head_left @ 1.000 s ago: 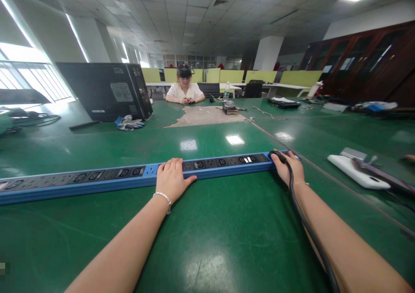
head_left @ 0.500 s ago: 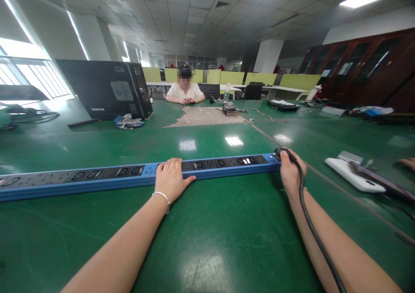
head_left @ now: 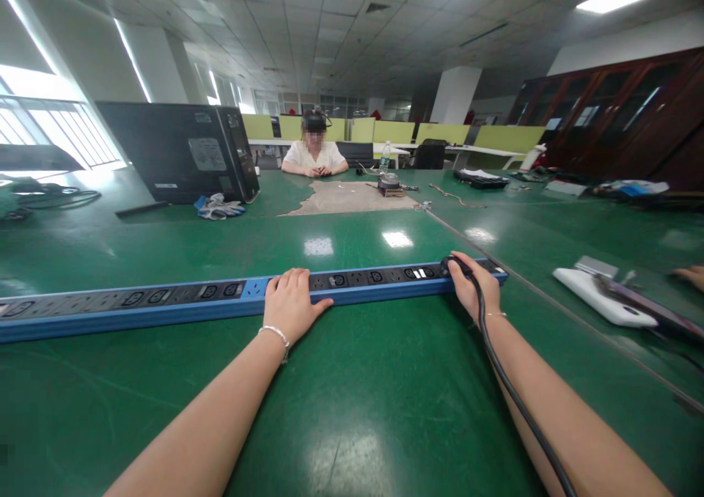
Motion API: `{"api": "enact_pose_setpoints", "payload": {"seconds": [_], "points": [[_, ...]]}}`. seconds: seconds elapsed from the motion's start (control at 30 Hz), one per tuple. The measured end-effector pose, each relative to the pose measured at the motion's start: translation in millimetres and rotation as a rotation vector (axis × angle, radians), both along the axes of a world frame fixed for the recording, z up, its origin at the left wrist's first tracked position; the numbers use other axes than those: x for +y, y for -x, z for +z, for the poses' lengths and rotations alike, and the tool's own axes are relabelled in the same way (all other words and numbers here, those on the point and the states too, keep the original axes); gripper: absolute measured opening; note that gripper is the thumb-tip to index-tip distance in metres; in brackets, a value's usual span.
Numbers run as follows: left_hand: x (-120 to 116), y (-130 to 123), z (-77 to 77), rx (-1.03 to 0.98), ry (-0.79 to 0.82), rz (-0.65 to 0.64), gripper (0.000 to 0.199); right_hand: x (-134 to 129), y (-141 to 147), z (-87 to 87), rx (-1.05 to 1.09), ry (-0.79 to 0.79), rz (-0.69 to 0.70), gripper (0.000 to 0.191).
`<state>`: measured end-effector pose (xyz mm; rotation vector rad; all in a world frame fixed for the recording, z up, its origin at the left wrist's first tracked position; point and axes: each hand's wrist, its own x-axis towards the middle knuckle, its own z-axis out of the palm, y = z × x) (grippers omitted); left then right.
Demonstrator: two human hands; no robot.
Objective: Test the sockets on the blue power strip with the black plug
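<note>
A long blue power strip (head_left: 190,308) with black sockets lies across the green table in front of me. My left hand (head_left: 289,305) grips it near the middle, its fingers over the top and the thumb along the near side. Close to the strip's right end, my right hand (head_left: 466,292) is closed around a black plug (head_left: 454,264), held at the sockets. Whether the plug is seated in one is hidden by my fingers. Its black cord (head_left: 498,361) runs down over my right forearm.
On the table (head_left: 352,380), a black computer case (head_left: 181,149) and gloves (head_left: 218,207) are at far left. A person (head_left: 314,152) sits opposite. To the right lie a white device (head_left: 599,299) and another person's hand (head_left: 690,275).
My right hand has moved left with the plug, from the strip's right end to a spot over the sockets, uncovering that end. My left hand has stayed in place.
</note>
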<state>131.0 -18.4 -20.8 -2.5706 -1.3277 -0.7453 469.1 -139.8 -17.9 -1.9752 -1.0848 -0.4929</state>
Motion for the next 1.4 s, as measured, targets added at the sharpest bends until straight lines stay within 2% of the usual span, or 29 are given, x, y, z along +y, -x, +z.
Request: {"api": "enact_pose_setpoints", "payload": {"seconds": [0.23,0.47,0.73,1.07,1.17,1.23,1.27,1.37,1.4], "points": [[0.0,0.2,-0.6,-0.002,-0.004,-0.001,0.061,0.9,0.8,1.8,0.002,0.042,-0.014,0.04],[0.2,0.9,-1.5,-0.003,-0.014,-0.007,0.062,0.1,-4.6,-0.1,-0.047,0.14,0.089,0.038],[-0.1,0.9,-0.7,-0.001,-0.012,-0.001,0.061,-5.1,0.1,-4.6,-0.109,0.174,0.05,0.038],[-0.6,0.9,-0.2,0.008,-0.005,0.002,0.062,5.5,-1.8,-11.2,0.0,0.046,-0.025,0.038],[0.0,0.8,-1.3,0.007,-0.013,0.001,0.062,7.3,5.2,-2.2,0.116,-0.15,-0.039,0.042],[0.4,0.7,-2.1,0.007,-0.013,0.0,0.062,9.9,18.1,5.2,0.178,-0.313,-0.009,0.046],[0.7,0.6,-2.3,0.007,-0.013,0.0,0.062,12.1,26.8,8.0,0.2,-0.34,0.04,0.046],[1.0,0.6,-2.2,0.004,-0.014,0.0,0.062,21.1,55.7,9.2,0.248,-0.196,0.248,0.043],[0.9,0.6,-1.9,0.003,-0.015,0.0,0.063,24.3,63.9,7.6,0.248,-0.155,0.271,0.044]]}}
